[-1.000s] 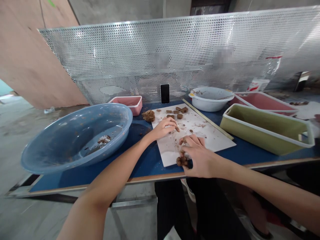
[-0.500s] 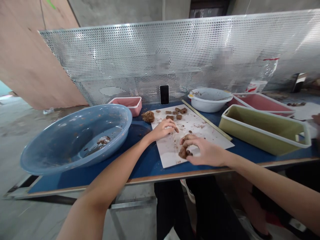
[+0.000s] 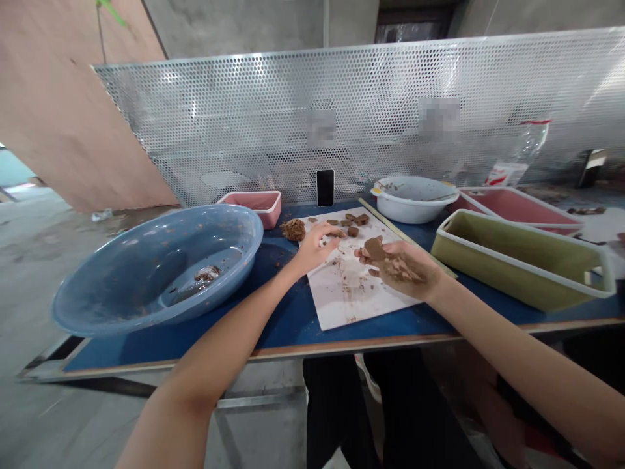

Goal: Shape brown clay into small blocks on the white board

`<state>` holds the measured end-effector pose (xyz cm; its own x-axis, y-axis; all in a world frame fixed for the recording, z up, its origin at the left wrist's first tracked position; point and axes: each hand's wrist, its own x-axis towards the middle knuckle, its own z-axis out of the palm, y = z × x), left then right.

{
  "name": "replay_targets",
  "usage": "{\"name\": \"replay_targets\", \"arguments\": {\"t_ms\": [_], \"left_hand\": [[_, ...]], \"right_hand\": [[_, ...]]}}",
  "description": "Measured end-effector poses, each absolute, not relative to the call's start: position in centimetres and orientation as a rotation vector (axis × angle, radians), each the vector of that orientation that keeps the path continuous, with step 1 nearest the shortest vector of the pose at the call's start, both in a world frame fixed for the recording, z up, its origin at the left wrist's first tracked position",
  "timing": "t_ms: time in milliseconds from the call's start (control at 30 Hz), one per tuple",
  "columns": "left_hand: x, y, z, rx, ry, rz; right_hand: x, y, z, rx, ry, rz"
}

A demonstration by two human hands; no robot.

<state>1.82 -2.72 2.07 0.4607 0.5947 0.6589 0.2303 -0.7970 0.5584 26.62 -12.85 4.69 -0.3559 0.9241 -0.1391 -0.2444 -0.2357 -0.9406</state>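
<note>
My right hand point(image 3: 407, 268) is turned palm up above the white board point(image 3: 342, 309), its palm smeared with brown clay. A flat piece of clay point(image 3: 375, 249) rests on its fingers. My left hand point(image 3: 313, 249) reaches over the board's left side, thumb and fingers curved but apart. Its fingertips are at a small clay piece point(image 3: 338, 232), partly hidden by them. Several other clay pieces point(image 3: 352, 231) lie at the board's far end. A rough brown lump of clay point(image 3: 293, 229) sits just beyond my left hand, by the board's corner.
A large blue basin point(image 3: 161, 312) with wet residue stands left, before a small pink container point(image 3: 272, 219). A phone point(image 3: 325, 187) leans at the back. Right of the board are a thin strip point(image 3: 385, 223), a pale basin point(image 3: 415, 212), a green bin point(image 3: 508, 277) and a pink bin point(image 3: 532, 218).
My right hand has lifted off the near part of the board and turned palm up with the clay. The left hand has shifted slightly away from me, toward the far pieces.
</note>
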Motion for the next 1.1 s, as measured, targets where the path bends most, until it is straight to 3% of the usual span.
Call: {"name": "replay_targets", "arguments": {"t_ms": [767,1100], "left_hand": [[4.7,-6.4,3.1,2.002,0.835,1.189],[5.7,-7.8,2.8,1.964,1.031,1.349]], "right_hand": [[25.2,-10.4,4.2,-0.989,-0.918,1.541],[24.8,-7.8,3.3,-1.017,-1.007,1.54]]}}
